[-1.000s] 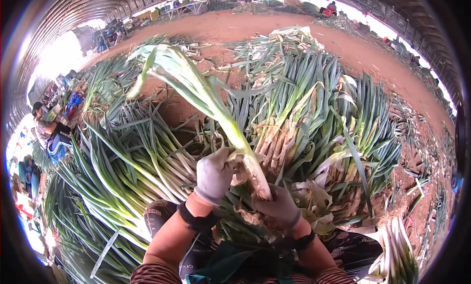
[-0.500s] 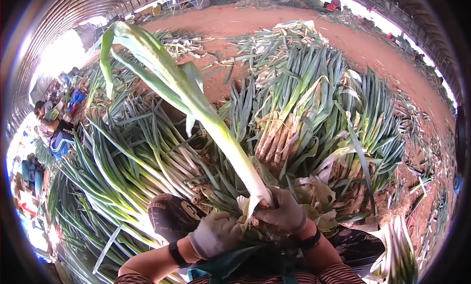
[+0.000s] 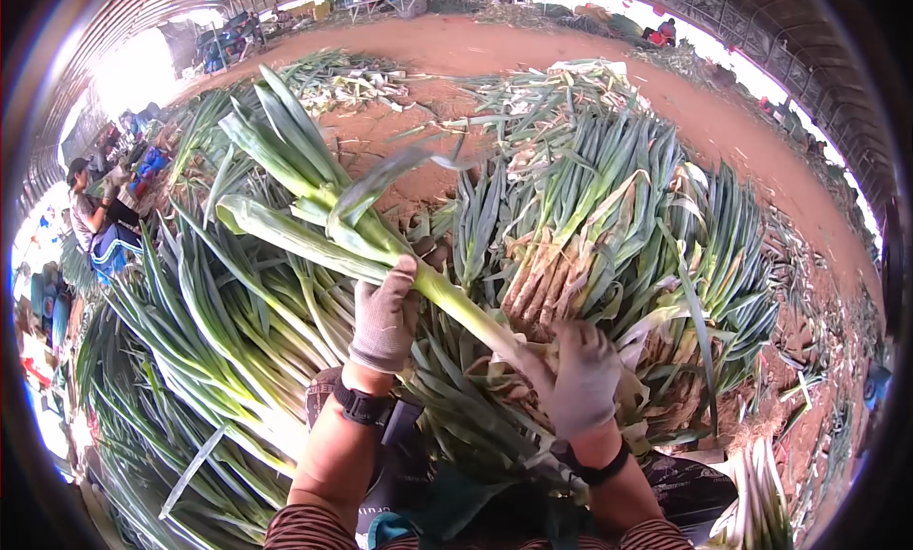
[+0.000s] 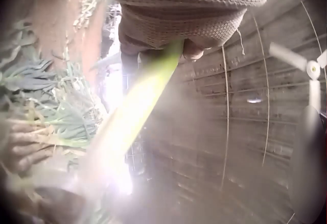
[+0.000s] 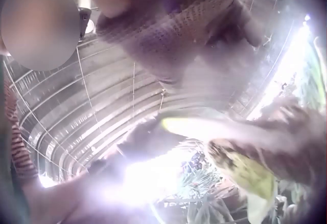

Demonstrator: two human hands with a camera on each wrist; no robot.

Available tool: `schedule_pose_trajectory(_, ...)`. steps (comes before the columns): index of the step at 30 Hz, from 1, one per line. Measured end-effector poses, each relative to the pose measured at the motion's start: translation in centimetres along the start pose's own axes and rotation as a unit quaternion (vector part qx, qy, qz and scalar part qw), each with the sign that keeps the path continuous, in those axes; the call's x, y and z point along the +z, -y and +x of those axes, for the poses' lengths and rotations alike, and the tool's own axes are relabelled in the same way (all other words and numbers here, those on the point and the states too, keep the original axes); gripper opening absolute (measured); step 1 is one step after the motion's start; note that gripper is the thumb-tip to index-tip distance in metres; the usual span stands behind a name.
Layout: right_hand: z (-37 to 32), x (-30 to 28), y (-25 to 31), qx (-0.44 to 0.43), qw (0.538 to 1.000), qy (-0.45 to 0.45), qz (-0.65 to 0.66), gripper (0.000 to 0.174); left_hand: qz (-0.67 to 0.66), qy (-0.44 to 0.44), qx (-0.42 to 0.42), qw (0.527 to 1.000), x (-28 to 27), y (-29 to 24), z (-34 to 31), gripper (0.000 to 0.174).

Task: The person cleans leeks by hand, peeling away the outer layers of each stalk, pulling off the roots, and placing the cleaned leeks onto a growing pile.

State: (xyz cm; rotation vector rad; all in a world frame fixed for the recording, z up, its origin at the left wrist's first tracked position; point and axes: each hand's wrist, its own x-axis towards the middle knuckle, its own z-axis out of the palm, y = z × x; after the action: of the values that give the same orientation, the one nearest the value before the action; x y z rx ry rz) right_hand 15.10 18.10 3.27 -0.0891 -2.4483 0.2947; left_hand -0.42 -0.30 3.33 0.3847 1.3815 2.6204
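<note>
Since the earlier frame, the left hand [image 3: 385, 312] has gone up from beside the root end to the green part of the leek [image 3: 466, 312], and the leafy top now hangs lower. The leek slants across the middle — leaves up to the left, pale lower stalk down by the right hand [image 3: 582, 379] — above loose leaves, with green-topped leeks [image 3: 276, 341] to the left and brown-stemmed leeks [image 3: 547, 274] just beyond its lower end.

The left hand's grip is narrow, its fingers wrapped round the stalk below where the leaves part. Of the right hand I cannot tell: it is at the lower stalk, but whether it pinches the leek or a loose layer, or only touches, is not shown.

What is in hand looks like stripping the outer layers from one leek. The next move would seem to call for a steady left grip while the right hand works at the lower stalk.

The head view alone gives the leek's whole leafy top. The left wrist view shows the fingers' wrap from behind, and a ceiling fan [image 4: 313, 69] found nowhere else. The right wrist view is blurred and does not settle that hand's hold.
</note>
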Motion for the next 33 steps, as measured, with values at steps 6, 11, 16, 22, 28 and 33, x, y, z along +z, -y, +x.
schedule_pose_trajectory(6, 6.1, 4.4, 4.0, -0.042, 0.990, -0.067, 0.116, 0.036, -0.071, 0.025, -0.045, 0.996, 0.3, 2.4, -0.4, 0.034)
schedule_pose_trajectory(11, 6.4, 6.7, 4.9, -0.014, 0.983, -0.022, 0.181, 0.012, -0.104, 0.032, -0.041, 0.993, 0.2, 2.0, -0.6, 0.036)
schedule_pose_trajectory(16, 5.4, 8.0, 4.3, 0.046, 0.968, -0.016, 0.245, 0.012, -0.041, 0.046, -0.058, 0.996, -0.4, 1.5, -1.1, 0.032)
schedule_pose_trajectory(22, 3.3, 9.5, 1.5, 0.057, 0.901, -0.002, 0.429, 0.009, -0.143, 0.049, -0.064, 0.987, 0.4, 0.6, -1.0, 0.037)
schedule_pose_trajectory(28, 2.0, 6.0, 0.9, 0.278, 0.552, 0.088, 0.781, 0.011, -0.180, 0.045, -0.004, 0.983, -2.0, 1.2, 0.8, 0.030)
schedule_pose_trajectory(33, -0.5, 2.1, 2.7, 0.162, 0.873, 0.243, 0.391, 0.032, -0.191, -0.104, -0.059, 0.974, -2.3, 3.5, 0.2, 0.020)
